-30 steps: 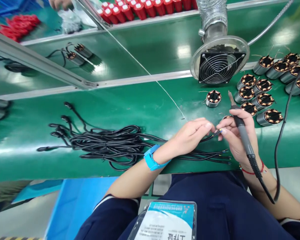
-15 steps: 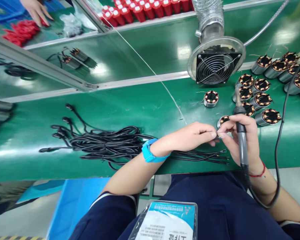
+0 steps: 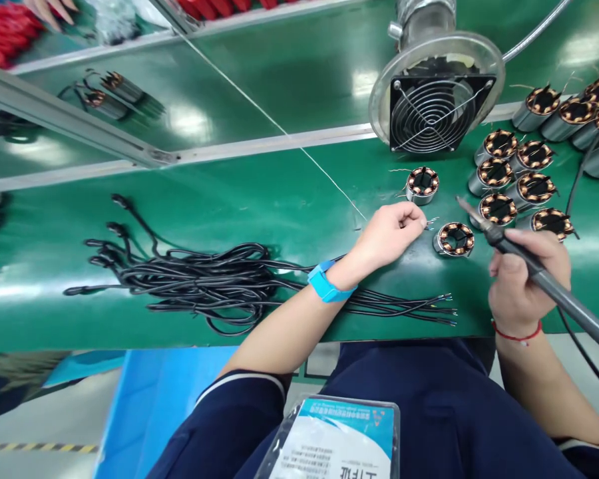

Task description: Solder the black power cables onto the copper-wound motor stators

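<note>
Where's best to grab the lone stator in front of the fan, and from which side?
Probably take the stator by its smooth metal side wall, low down, coming from its near-right side. It stands upright with copper windings on top, and thin lead wires stick out on its left, so keep off those.

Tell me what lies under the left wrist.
Black cables on the green bench pass beneath it; stripped ends show beyond. The stretch under the arm is hidden.
</note>
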{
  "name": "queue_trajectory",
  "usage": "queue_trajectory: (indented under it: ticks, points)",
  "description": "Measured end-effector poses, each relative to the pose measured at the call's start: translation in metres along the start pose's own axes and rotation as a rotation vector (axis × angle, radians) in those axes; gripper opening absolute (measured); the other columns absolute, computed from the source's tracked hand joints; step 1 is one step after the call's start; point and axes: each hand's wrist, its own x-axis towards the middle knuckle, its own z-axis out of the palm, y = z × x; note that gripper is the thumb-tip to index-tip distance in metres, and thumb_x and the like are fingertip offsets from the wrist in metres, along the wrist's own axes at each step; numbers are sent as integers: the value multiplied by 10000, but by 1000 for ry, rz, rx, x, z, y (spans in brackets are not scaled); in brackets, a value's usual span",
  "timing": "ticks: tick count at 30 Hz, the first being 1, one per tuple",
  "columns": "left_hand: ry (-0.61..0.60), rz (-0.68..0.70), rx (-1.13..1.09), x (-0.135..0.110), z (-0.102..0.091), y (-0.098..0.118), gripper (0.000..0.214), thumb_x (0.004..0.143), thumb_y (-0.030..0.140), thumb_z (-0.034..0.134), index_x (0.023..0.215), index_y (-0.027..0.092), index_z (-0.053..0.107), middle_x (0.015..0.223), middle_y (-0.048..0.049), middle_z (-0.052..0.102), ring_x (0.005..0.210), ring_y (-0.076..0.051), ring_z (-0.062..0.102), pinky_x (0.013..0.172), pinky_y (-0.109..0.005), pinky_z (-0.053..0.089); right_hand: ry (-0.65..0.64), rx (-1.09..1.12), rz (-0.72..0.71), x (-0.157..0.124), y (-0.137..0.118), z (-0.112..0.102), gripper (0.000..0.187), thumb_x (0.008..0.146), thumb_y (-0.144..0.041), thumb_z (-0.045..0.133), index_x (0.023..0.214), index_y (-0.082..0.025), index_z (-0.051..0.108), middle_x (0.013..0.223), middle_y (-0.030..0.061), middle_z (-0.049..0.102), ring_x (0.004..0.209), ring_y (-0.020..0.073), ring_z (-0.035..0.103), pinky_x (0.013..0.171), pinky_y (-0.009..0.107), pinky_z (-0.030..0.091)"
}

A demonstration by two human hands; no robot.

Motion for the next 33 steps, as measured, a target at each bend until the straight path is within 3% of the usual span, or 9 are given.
queue_trajectory:
  ticks: [3,5,21,33]
  points:
    - [-3,-25,-46,-3,0,3,109,791,164,520,686,148,542,618,41,490,573,-69,408,567,-230,321,27,46,-164,-2,2,3,170,841,-240,613,997,-181,642,753,23,628,673,155,586,602,303,466]
    - [1,-41,-69,-4,-1,6,111,790,161,525,680,150,537,616,45,484,570,-68,403,572,-233,323,-4,47,-192,-2,2,5,152,821,-201,612,968,-177,642,746,24,632,664,155,582,578,300,456]
    - [15,-8,-108,-2,0,4,110,799,137,514,691,153,525,623,42,467,559,-68,396,556,-228,322,12,31,-193,0,2,6,135,841,-232,609,944,-155,649,657,12,607,624,146,600,574,294,473]
    - [15,-1,-99,-2,1,4,119,820,128,513,704,155,527,622,36,468,555,-64,401,533,-214,325,-22,38,-162,-3,1,6,138,852,-258,600,959,-183,646,718,17,640,604,139,596,539,293,461]
